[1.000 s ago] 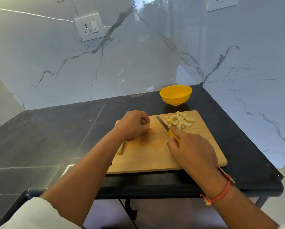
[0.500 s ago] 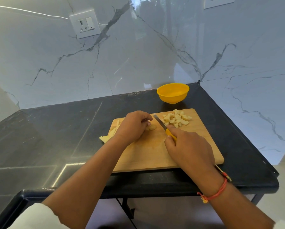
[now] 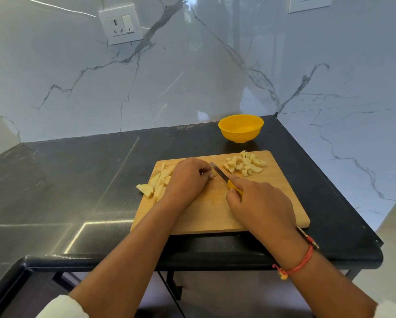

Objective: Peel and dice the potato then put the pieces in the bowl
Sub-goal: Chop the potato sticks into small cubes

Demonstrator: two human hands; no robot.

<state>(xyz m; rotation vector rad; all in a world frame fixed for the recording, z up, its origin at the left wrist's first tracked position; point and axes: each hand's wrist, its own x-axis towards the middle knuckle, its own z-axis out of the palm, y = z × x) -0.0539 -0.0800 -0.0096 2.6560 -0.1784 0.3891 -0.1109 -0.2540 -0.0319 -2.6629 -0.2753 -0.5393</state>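
Toward the far edge of the cutting board, the left hand curls its fingers over a small potato piece, pinning it. The piece is mostly hidden, so its long axis cannot be told. The right hand is wrapped round the yellow handle of a knife, whose blade slants from near right to far left, just right of those fingertips. Diced pieces heap at the board's far right corner. Potato strips lie along its left edge, one overhanging. The yellow bowl stands on the countertop just beyond that corner, nearer the right hand. No writing is legible.
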